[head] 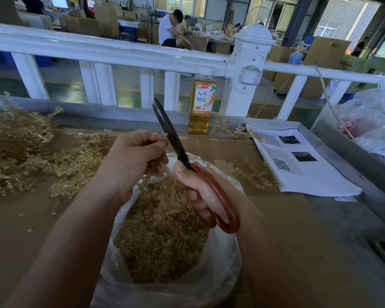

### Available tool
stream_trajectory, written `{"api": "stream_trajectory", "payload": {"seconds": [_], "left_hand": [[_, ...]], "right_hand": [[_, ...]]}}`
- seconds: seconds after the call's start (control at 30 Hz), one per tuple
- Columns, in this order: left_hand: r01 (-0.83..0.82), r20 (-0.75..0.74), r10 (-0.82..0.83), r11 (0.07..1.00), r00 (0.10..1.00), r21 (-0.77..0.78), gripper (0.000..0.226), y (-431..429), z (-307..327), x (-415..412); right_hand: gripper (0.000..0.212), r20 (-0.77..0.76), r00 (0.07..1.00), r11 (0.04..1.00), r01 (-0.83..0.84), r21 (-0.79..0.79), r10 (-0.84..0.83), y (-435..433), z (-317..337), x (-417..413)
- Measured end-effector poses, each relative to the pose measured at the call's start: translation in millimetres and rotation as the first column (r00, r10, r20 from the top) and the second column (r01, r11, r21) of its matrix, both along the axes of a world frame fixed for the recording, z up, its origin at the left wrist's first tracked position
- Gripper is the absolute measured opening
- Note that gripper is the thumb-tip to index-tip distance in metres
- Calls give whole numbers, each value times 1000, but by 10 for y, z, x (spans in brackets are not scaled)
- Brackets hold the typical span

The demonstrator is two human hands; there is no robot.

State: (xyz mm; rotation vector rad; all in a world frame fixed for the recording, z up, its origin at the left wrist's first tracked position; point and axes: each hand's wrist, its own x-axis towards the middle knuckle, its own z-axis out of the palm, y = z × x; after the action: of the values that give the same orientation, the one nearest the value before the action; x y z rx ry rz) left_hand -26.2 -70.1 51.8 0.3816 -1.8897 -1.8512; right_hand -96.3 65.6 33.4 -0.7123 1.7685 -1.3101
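Observation:
My right hand (200, 192) grips the red-brown handles of a pair of scissors (176, 141), whose dark blades point up and away, nearly closed. My left hand (133, 158) pinches a pale tan plastic sprig (165, 174) against the blades, its stems hanging down below the fingers. Both hands hover over an open clear plastic bag (222, 263) filled with small tan cut pieces (160, 236). The bag sits on a brown cardboard-covered table (287, 218).
A heap of uncut tan sprigs (20, 147) covers the table's left side; a few lie at right (253, 172). A bottle of yellow drink (201, 103) stands by the white railing (120, 54). Printed sheets (302, 165) and white plastic bags (369, 121) lie right.

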Motion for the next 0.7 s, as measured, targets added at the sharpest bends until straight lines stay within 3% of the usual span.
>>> {"api": "stream_trajectory", "payload": {"seconds": [0.33, 0.43, 0.7], "left_hand": [[-91, -8, 90, 994, 996, -67, 18, 10, -42, -32], [-129, -50, 125, 988, 991, -84, 17, 22, -45, -35], [-211, -170, 218, 976, 961, 60, 23, 60, -34, -62]], "right_hand": [[53, -63, 996, 997, 60, -55, -64, -19, -22, -6], [44, -136, 985, 993, 100, -64, -108, 31, 45, 19], [39, -107, 954, 951, 260, -169, -280, 102, 147, 53]]}}
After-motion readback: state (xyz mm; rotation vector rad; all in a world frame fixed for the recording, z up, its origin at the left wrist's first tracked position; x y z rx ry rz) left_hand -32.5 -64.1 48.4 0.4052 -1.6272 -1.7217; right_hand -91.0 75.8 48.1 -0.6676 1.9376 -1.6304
